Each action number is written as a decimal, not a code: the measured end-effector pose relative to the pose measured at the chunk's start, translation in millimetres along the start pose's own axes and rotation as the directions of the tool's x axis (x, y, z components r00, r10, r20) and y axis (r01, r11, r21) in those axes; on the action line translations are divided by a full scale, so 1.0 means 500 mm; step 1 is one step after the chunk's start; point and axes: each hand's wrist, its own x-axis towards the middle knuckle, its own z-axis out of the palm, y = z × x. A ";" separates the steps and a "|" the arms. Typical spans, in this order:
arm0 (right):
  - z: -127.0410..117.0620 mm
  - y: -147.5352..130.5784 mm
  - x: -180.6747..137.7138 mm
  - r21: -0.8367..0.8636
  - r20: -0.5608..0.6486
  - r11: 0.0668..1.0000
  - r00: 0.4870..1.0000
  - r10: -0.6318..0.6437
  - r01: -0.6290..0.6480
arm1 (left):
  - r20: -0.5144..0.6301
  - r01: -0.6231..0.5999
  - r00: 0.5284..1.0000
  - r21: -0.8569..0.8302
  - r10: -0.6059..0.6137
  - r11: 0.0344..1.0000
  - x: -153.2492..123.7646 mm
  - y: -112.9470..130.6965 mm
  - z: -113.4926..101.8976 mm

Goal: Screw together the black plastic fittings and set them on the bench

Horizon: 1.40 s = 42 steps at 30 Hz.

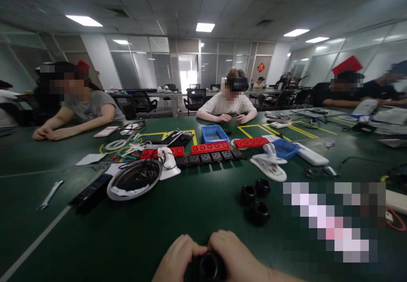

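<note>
At the bottom centre my left hand (pixel 179 256) and my right hand (pixel 233 254) are closed around a black tyre-like ring (pixel 211 267) with a round hole, low over the near part of the table. Their fingertips almost meet on its far side. The lower part of the ring runs out of view. Ahead and to the right lie three similar pieces: a near black ring (pixel 260 213), a left black ring (pixel 248 194) and a far black ring (pixel 263 186). These stand close together, untouched by my hands.
Across the green table (pixel 127 231) lie red socket strips (pixel 210 147), black sockets (pixel 210 158), a round metal-rimmed tray (pixel 112 191), a white clamp (pixel 270 165), blue bins (pixel 215 134) and a wrench (pixel 50 195). A blurred patch (pixel 330 222) covers the right. Other people sit around.
</note>
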 end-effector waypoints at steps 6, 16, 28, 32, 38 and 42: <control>-0.017 -0.036 -0.023 0.033 -0.049 0.999 0.999 -0.001 0.002 | -0.038 -0.005 0.999 0.036 0.006 0.999 0.001 0.012 0.001; -0.077 -0.015 -0.024 0.130 0.191 0.975 0.960 -0.206 0.183 | 0.139 -0.058 0.987 -0.123 0.075 0.991 -0.011 0.030 -0.027; -0.031 -0.047 -0.028 0.057 -0.045 0.998 0.999 -0.022 0.025 | -0.058 0.046 0.997 -0.064 -0.049 0.997 -0.008 0.031 -0.008; -0.073 -0.043 -0.030 0.193 0.129 0.976 0.984 -0.125 0.098 | 0.021 -0.028 0.999 -0.146 0.032 0.989 -0.009 0.028 -0.023; -0.087 -0.037 -0.029 0.166 0.201 0.986 0.979 -0.027 -0.007 | 0.076 -0.084 0.993 -0.105 0.092 0.991 -0.011 0.032 -0.032; -0.059 -0.037 -0.025 0.083 0.150 0.995 0.988 0.040 -0.053 | 0.033 -0.051 0.998 -0.053 0.053 0.997 -0.012 0.032 -0.018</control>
